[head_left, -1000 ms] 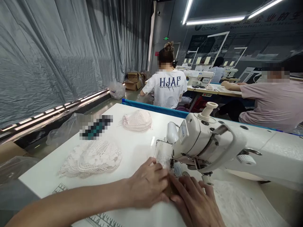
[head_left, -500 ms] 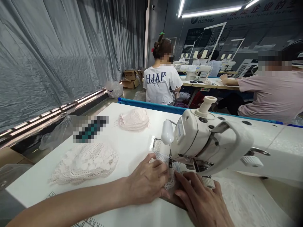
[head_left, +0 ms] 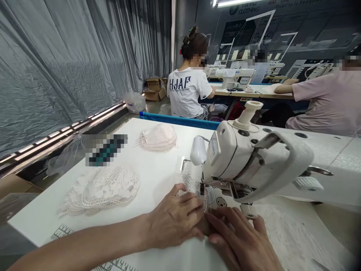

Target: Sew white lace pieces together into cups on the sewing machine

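White lace [head_left: 190, 183] lies under the left fingers [head_left: 194, 203], beside the right fingers [head_left: 221, 227].

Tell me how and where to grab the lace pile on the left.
Probably pinch the lace pile by its rounded right end, coming from the right, where the left hand is: the pile lies low and layered, and its edges spread loosely at the left end.

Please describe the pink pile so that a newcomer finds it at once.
On the white table, look left of the sewing machine. The pink pile lies farther back, toward the blue strip. Unlike the nearer, whiter lace pile, it is pinkish, with stray threads at its sides.
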`<state>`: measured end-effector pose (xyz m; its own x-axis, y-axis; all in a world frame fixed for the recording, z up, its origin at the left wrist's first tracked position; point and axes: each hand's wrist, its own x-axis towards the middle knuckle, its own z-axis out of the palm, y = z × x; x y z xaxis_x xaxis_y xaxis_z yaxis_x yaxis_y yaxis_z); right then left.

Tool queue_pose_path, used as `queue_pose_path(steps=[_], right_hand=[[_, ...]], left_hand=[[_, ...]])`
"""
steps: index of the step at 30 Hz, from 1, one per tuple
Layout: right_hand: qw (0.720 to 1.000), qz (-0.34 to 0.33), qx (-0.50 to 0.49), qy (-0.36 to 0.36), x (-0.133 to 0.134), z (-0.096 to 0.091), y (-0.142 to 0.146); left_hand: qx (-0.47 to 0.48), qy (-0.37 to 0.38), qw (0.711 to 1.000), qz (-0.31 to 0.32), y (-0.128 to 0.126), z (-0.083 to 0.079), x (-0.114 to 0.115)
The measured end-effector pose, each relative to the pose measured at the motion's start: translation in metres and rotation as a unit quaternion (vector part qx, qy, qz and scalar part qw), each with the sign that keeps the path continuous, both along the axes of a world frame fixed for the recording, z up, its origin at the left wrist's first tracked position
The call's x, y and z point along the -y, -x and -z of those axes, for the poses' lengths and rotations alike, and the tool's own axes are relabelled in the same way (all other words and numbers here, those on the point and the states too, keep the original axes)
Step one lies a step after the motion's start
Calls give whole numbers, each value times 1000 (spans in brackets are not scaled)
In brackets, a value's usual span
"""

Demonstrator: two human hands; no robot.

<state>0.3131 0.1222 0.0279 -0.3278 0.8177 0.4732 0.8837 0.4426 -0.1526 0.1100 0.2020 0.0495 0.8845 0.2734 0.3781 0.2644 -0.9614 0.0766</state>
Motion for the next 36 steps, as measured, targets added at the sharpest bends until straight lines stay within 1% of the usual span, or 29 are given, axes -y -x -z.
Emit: queue_pose_path(steps=[6, 10, 13, 16, 19, 24, 28, 30, 33, 36], right_hand=[[999, -44, 31, -4, 1, -1, -7], [998, -54, 29, -9, 2, -1, -10], [997, -67, 30, -13, 1, -1, -8], [997, -67, 25, -9, 0, -1, -4], [998, -54, 15, -11, 0, -1, -3], [998, -61, 33, -10, 0, 1, -4], [999, -38, 25, -17, -3, 3, -3], [998, -23, 46, -38, -6, 3, -3], [991, -24, 109, -71, -12, 3, -6], [984, -20, 154, -89, -16, 3, -8]], left_hand=[[0, -12, 1000, -9, -1, 0, 1], [-6, -24, 1000, -10, -2, 0, 3], [-6, -19, 1000, -16, -2, -1, 3], [-10, -1, 1000, -22, -3, -1, 3], [-11, 16, 1000, -23, -4, -1, 4], [-9, 31, 999, -29, -4, -2, 4], [-9, 34, 999, -37, -4, -2, 1], [-10, 31, 999, -44, -4, -3, -2], [-11, 30, 998, -51, -6, -2, -7], [-8, 27, 998, -55, -8, -2, -11]])
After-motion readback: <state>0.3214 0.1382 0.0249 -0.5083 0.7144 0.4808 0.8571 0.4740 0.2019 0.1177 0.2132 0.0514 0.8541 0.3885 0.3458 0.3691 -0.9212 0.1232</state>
